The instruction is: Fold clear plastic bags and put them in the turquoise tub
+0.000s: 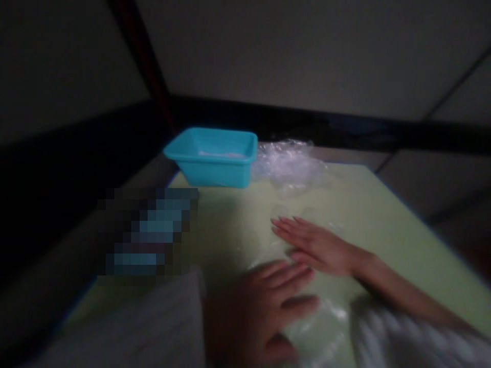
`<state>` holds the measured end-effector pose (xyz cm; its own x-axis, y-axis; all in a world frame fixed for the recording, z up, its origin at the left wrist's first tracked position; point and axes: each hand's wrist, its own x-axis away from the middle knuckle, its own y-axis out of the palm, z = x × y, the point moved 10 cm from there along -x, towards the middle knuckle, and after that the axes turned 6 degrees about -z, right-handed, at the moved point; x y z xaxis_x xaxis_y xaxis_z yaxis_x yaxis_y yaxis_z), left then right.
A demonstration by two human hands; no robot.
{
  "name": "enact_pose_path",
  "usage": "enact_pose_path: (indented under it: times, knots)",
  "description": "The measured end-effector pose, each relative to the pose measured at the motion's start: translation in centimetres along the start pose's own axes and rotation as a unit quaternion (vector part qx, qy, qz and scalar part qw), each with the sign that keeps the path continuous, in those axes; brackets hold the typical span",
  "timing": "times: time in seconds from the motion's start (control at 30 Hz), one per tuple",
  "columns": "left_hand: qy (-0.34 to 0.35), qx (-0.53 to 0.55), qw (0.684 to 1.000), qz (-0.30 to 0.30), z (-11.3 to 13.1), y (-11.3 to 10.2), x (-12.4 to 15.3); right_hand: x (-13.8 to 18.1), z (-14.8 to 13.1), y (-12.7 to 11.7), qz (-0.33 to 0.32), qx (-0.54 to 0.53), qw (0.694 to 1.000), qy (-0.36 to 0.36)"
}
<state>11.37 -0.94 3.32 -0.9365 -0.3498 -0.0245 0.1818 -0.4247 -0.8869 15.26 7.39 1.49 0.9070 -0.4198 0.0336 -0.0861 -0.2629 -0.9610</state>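
Note:
My left hand [264,306] rests palm down at the front, fingers stretched and spread, holding nothing. Beyond it to the right, my right hand [318,245] lies flat with its fingers extended. Its thumb side is close to the fingertips of the left hand. Beneath and around both hands is a thin, clear plastic film or bag [330,327], shiny in places; its outline is hard to make out. Several faint round marks show near the right fingertips, too blurred to identify.
A turquoise plastic tub [218,174] stands at the back left of the pale yellow-green table [368,204], with something pale inside. Crumpled clear plastic [289,163] lies beside it. A pixelated dark and bluish object [153,230] is at the left edge. Walls rise behind.

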Motion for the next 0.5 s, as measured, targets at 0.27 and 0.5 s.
enact_pose_path:
  times: [0.27, 0.5]
  knots:
    - [0.004, -0.029, 1.0, 0.008, -0.2, 0.1, 0.0, 0.3, 2.2, 0.1, 0.003, 0.049, 0.998, 0.046]
    - [-0.211, -0.103, 0.967, 0.094, -7.4, -2.6, 1.1, 2.0, 5.2, -0.6, 0.03, 0.081, 0.986, 0.145]
